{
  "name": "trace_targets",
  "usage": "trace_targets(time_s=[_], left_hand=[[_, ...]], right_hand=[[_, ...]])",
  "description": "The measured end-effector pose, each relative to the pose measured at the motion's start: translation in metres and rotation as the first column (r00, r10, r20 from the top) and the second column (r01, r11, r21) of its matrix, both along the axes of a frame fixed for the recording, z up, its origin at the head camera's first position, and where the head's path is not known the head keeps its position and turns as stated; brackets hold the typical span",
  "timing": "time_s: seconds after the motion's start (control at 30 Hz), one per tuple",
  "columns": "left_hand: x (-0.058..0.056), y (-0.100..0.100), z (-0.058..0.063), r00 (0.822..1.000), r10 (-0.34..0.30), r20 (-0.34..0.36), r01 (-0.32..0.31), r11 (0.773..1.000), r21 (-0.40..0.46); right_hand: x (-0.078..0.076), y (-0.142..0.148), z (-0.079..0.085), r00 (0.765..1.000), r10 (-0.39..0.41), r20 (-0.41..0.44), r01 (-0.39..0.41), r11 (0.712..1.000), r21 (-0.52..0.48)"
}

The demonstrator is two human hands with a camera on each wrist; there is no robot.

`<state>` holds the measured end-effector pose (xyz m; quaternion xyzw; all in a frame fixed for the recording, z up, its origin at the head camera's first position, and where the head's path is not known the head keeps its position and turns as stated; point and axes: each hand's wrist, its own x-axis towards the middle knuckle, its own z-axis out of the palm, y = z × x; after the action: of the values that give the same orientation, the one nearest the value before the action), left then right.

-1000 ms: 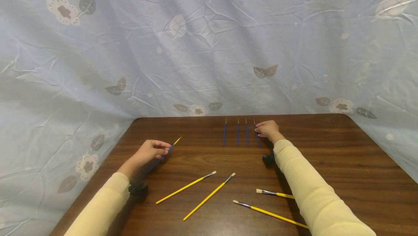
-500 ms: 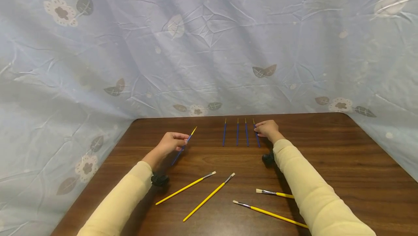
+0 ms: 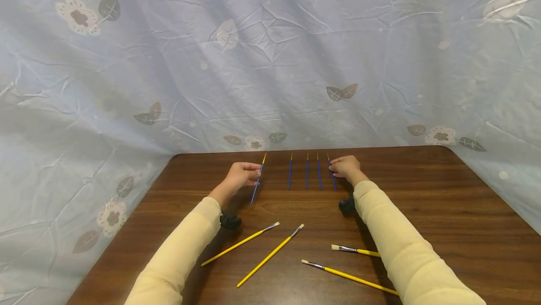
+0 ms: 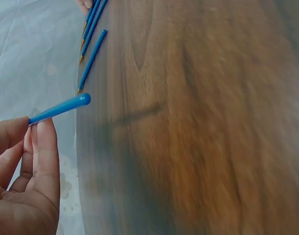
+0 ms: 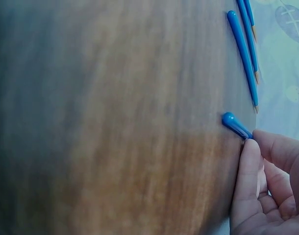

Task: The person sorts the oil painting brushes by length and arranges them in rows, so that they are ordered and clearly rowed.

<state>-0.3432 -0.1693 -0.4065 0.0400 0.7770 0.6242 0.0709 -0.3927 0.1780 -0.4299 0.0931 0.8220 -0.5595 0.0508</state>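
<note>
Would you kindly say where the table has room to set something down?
Bare table lies right of the right sleeve, left of the left hand, and between the lined-up blue brushes and yellow brushes. It is crowded left of the right hand.

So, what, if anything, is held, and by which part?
The left fingers pinch one blue paintbrush, the right fingers another paintbrush, both by the handle, nearer the bristles.

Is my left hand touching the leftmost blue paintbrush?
Touching: the left wrist view plainly shows your left hand pinching the blue paintbrush, with no gap between them.
</note>
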Motion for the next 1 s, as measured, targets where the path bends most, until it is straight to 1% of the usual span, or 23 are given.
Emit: trace_targets(time_s=[0.13, 0.3, 0.4, 0.53, 0.7, 0.9, 1.0], left_hand=[[-0.008, 0.009, -0.003, 0.999, 0.037, 0.007, -0.037, 0.999, 0.028], [-0.018, 0.021, -0.004, 0.996, 0.093, 0.008, -0.093, 0.995, 0.039], [-0.023, 0.027, -0.004, 0.994, 0.107, 0.009, -0.108, 0.993, 0.043], [-0.028, 0.035, -0.004, 0.992, 0.124, 0.010, -0.125, 0.992, 0.017], [-0.034, 0.046, -0.003, 0.986, 0.167, 0.007, -0.167, 0.986, -0.014], [-0.042, 0.056, -0.006, 0.981, 0.195, 0.010, -0.195, 0.980, -0.038], [-0.045, 0.059, -0.009, 0.977, 0.212, 0.013, -0.211, 0.976, -0.051]], right_hand=[[0.001, 0.000, 0.001, 1.000, 0.006, -0.009, -0.006, 1.000, -0.007], [0.001, 0.000, 0.001, 1.000, 0.007, -0.012, -0.007, 1.000, -0.013], [0.001, -0.001, 0.001, 1.000, 0.003, -0.008, -0.003, 1.000, -0.006], [-0.001, -0.002, 0.000, 1.000, -0.002, 0.004, 0.002, 1.000, 0.005], [-0.003, -0.001, -0.002, 1.000, -0.006, 0.006, 0.006, 1.000, 0.006], [-0.003, 0.000, -0.003, 1.000, -0.015, -0.008, 0.015, 0.999, -0.038], [-0.001, 0.000, -0.004, 1.000, -0.001, -0.017, 0.000, 0.999, -0.052]])
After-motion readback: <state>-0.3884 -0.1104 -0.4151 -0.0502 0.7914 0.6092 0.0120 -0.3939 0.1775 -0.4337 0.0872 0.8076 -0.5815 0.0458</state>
